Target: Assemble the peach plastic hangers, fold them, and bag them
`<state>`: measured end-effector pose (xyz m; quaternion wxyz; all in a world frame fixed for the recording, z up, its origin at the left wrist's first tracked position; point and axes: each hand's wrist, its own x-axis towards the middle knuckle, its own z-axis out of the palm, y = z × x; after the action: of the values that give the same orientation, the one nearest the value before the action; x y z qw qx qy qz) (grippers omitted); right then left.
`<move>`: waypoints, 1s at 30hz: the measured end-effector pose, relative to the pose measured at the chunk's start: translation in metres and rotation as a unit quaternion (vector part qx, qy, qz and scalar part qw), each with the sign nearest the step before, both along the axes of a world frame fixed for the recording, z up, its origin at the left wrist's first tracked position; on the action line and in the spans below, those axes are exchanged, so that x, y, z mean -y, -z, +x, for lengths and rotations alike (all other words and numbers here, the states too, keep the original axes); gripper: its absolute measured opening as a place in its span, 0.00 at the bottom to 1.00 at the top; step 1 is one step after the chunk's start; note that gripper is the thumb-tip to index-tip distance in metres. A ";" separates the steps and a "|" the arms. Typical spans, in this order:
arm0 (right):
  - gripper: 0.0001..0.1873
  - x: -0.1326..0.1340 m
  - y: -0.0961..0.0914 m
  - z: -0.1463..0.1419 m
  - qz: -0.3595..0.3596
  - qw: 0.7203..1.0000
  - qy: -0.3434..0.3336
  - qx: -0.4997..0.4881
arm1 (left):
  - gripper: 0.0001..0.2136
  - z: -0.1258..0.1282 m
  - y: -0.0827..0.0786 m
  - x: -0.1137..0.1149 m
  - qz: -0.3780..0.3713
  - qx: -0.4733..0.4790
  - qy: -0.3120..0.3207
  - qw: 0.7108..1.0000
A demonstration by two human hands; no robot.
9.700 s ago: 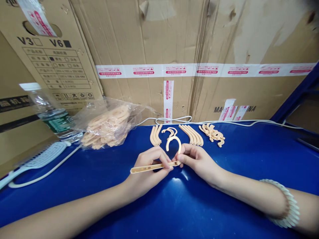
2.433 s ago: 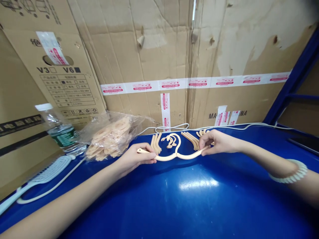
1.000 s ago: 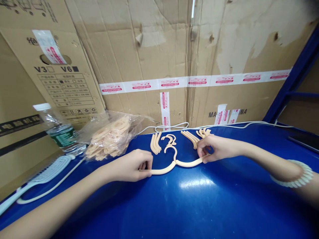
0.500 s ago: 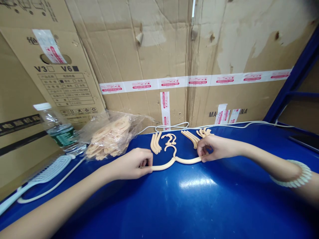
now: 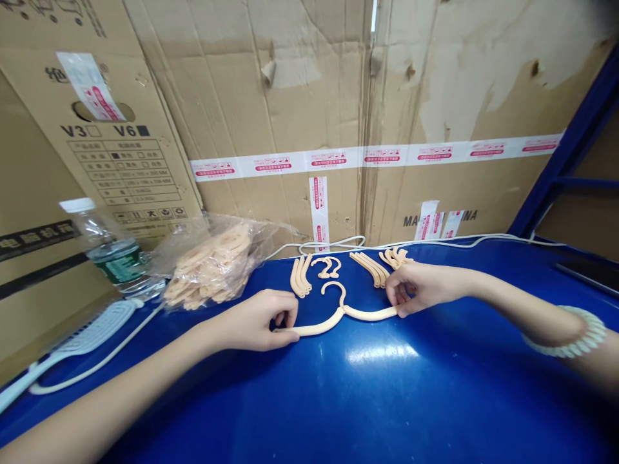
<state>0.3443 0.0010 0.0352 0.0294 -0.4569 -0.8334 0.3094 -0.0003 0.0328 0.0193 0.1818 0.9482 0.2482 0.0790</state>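
A small peach plastic hanger (image 5: 341, 313), with a hook and two curved arms, lies across the blue table (image 5: 367, 399). My left hand (image 5: 258, 320) pinches the end of its left arm. My right hand (image 5: 420, 287) pinches the end of its right arm. Behind the hanger lie loose peach parts: curved arms (image 5: 300, 277), hooks (image 5: 327, 266), more curved arms (image 5: 371, 269) and small pieces (image 5: 396, 257) partly hidden by my right hand.
A clear bag of peach parts (image 5: 213, 264) sits at the back left, beside a water bottle (image 5: 109, 251). A white comb-like object (image 5: 82, 335) and white cable (image 5: 338, 243) lie near cardboard boxes (image 5: 309, 103). A blue frame post (image 5: 570, 148) stands right.
Earlier both hands held separate parts near my body. Since then the assembled hanger has been held by both ends and lowered slightly toward me; in the last second it has barely moved.
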 end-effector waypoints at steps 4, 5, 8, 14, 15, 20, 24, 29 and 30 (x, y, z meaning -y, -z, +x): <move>0.19 -0.004 0.001 0.009 -0.051 0.998 0.013 -0.021 | 0.10 -0.004 0.004 -0.010 -0.047 -0.005 0.024 0.999; 0.20 -0.005 0.001 0.013 -0.066 0.997 0.011 -0.024 | 0.10 -0.006 0.004 -0.012 -0.059 -0.007 0.030 0.998; 0.20 -0.009 0.001 0.024 -0.100 0.995 0.002 -0.024 | 0.08 -0.010 0.003 -0.016 -0.085 -0.013 0.038 0.996; 0.19 -0.011 0.001 0.025 -0.098 0.995 0.004 -0.012 | 0.07 -0.014 0.005 -0.021 -0.106 -0.004 0.009 0.994; 0.18 -0.011 0.001 0.024 -0.096 0.995 0.005 -0.011 | 0.08 -0.013 0.006 -0.022 -0.109 -0.002 0.003 0.994; 0.15 -0.009 0.000 0.020 -0.096 0.995 0.009 0.003 | 0.10 -0.012 0.010 -0.022 -0.127 0.009 -0.011 0.992; 0.15 -0.008 0.000 0.021 -0.111 0.993 0.024 0.022 | 0.11 -0.011 0.011 -0.022 -0.138 0.023 -0.023 0.990; 0.16 -0.005 0.000 0.018 -0.144 0.987 0.053 0.039 | 0.12 -0.010 0.016 -0.022 -0.143 0.047 -0.035 0.988; 0.16 -0.004 0.000 0.018 -0.151 0.986 0.056 0.040 | 0.12 -0.010 0.017 -0.022 -0.142 0.053 -0.038 0.988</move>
<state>0.3618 0.0053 0.0356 -0.0561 -0.5143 -0.7504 0.4114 -0.0105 0.0553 0.0019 0.3245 0.8971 0.2826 0.1004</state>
